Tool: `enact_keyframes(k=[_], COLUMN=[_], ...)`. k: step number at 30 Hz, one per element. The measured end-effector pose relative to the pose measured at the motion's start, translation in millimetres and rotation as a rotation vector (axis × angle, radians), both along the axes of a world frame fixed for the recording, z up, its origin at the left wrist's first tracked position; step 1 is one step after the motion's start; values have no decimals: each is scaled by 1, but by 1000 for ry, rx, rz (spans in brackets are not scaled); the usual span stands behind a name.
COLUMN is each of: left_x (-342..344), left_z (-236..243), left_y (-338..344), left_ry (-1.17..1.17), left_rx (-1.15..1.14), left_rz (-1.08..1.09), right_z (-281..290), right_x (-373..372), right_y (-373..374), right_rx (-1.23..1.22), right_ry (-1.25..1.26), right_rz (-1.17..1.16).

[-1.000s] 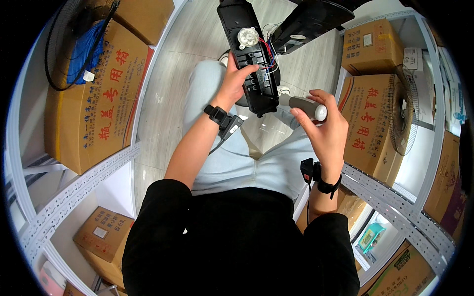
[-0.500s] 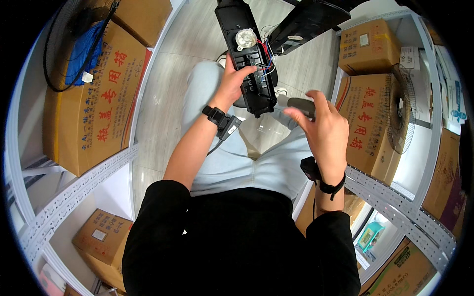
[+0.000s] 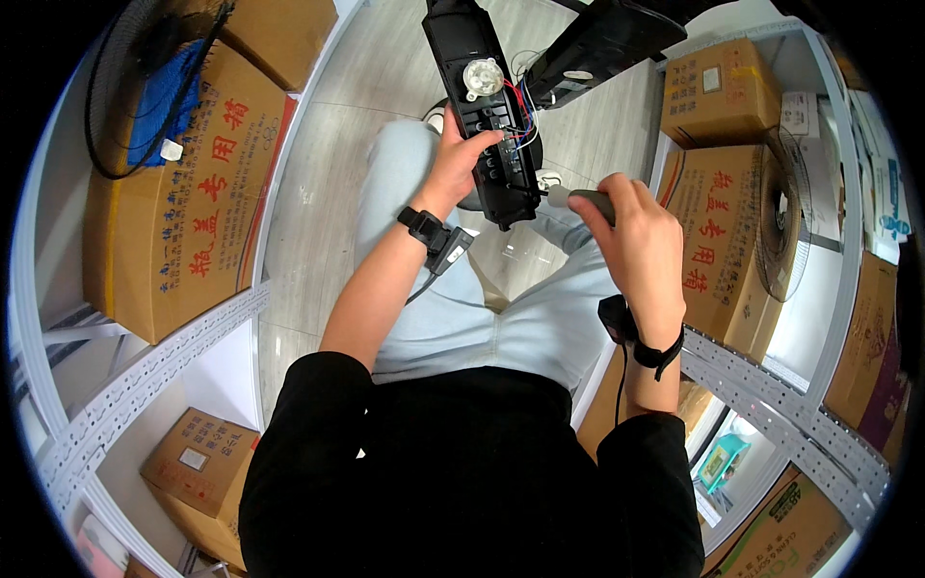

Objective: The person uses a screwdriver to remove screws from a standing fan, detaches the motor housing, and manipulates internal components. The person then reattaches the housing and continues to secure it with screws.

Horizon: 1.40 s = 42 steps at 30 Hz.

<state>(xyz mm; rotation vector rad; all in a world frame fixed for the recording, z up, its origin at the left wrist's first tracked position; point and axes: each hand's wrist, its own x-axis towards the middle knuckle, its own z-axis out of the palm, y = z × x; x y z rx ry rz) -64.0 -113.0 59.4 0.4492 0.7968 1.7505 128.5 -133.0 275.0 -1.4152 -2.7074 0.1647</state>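
My left hand grips the left side of a long black plastic housing, its thumb laid across the open inner face. In the housing sit a round whitish part and a strip of small parts near the thumb. Red, blue and white wires run out on the right, toward a larger black panel beyond. My right hand is closed round the grey handle of a screwdriver. The screwdriver points left at the housing's lower right edge; I cannot tell whether its tip touches.
Metal shelving stands on both sides, loaded with cardboard boxes. A black wire fan guard with a blue cloth is at the upper left, another fan guard at the right. Cables hang from both wrist-worn devices.
My right hand has turned, bringing the screwdriver's handle round to point left, its shaft now at the housing's edge. My left hand and the housing have barely moved.
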Motion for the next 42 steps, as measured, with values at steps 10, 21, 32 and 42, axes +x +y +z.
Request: enact_keyframes(k=[10,21,32,42], left_x=[-2,-3,-1,-1], left_z=[0,1,-1,-2], left_y=[0,0,2,2], left_ry=[-17,-76,-34,-36], left_rx=[-25,-17,-12,-9], left_rz=[-7,-27,-2,7], right_z=[-3,-4,-10,-8], right_x=[-8,2,4,4], right_y=[3,2,4,1], right_rx=[-116,-46,3,-92], right_ry=[-65,150,249,279], right_rz=[-246,-30,178,13])
